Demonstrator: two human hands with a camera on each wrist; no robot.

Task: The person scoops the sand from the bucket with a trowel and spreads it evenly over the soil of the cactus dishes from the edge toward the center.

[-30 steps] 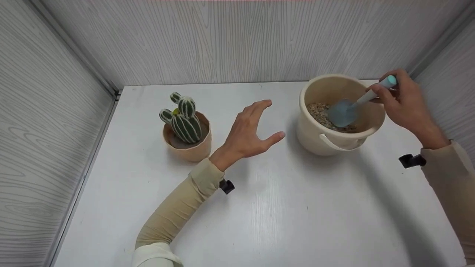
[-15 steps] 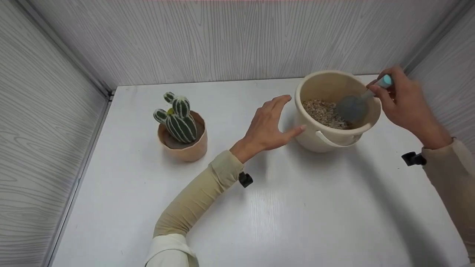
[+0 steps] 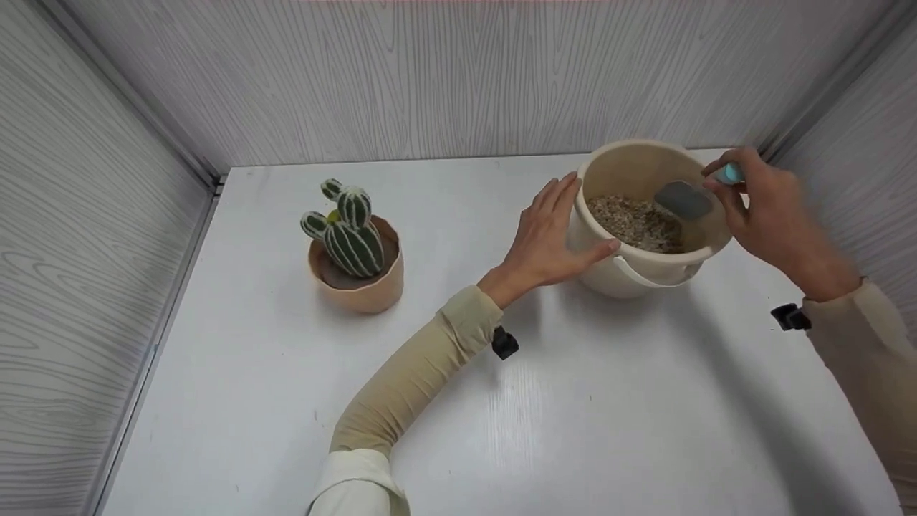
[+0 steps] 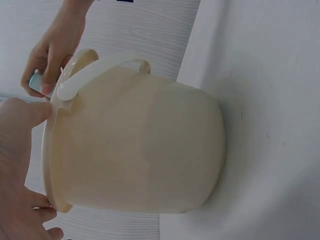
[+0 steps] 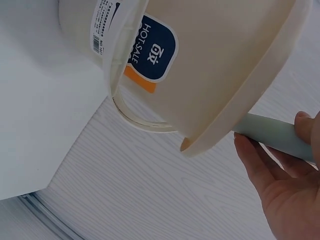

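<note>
Bucket (image 3: 630, 276) steadied by left hand (image 3: 548, 240); right hand (image 3: 770, 215) holds scoop (image 3: 684, 199)

Cream plastic bucket (image 3: 630, 269) standing upright at the rear right of the white bench (image 3: 501, 401), its bail handle folded down against the near wall and a blue-and-orange label on its side. It holds gravel (image 3: 634, 222). A pale blue scoop (image 3: 684, 198) hangs blade-down inside, above the gravel.
</note>
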